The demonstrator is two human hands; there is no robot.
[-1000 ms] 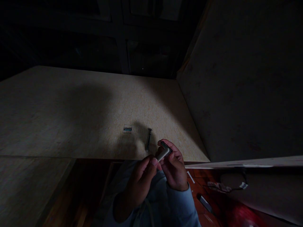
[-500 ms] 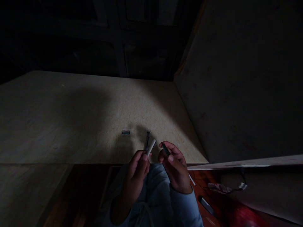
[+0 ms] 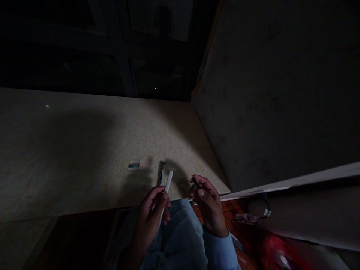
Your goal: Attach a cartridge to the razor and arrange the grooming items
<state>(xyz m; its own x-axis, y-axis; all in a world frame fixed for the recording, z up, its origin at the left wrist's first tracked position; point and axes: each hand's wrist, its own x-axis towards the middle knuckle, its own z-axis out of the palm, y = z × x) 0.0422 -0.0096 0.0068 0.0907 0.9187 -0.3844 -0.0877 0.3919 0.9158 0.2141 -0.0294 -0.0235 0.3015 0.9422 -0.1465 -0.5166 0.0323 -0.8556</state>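
Over the near edge of the desk (image 3: 180,116), a white stick (image 3: 169,180) pokes up at a slant from the person's left hand (image 3: 152,212). The thumb and fingers are closed around it, and its top end is free. I think it is light and stiff, maybe smooth plastic that could slip a bit. Its middle looks like the best place to hold, with the thumb on one side and the fingers on the other.

The right hand (image 3: 210,204) pinches a small dark bar (image 3: 196,183) between thumb and fingers. The bar looks light and hard too, but it is so little that it could drop easily. I would hold it by its ends, in case one side is sharp. It is too dark to tell. The two hands are apart, and the stick and the bar do not touch.

Just past the left hand, a shiny tool with a T-shaped top (image 3: 161,172) lies on the desk. It looks like a razor, and its low end is close to the fingers. To the left of it is a little see-through case (image 3: 134,164) with a blue-green strip.

Under the hands I see light blue clothes (image 3: 180,232). Down on the right, something red (image 3: 274,251) sits near a dark cord with a white tag (image 3: 267,213).
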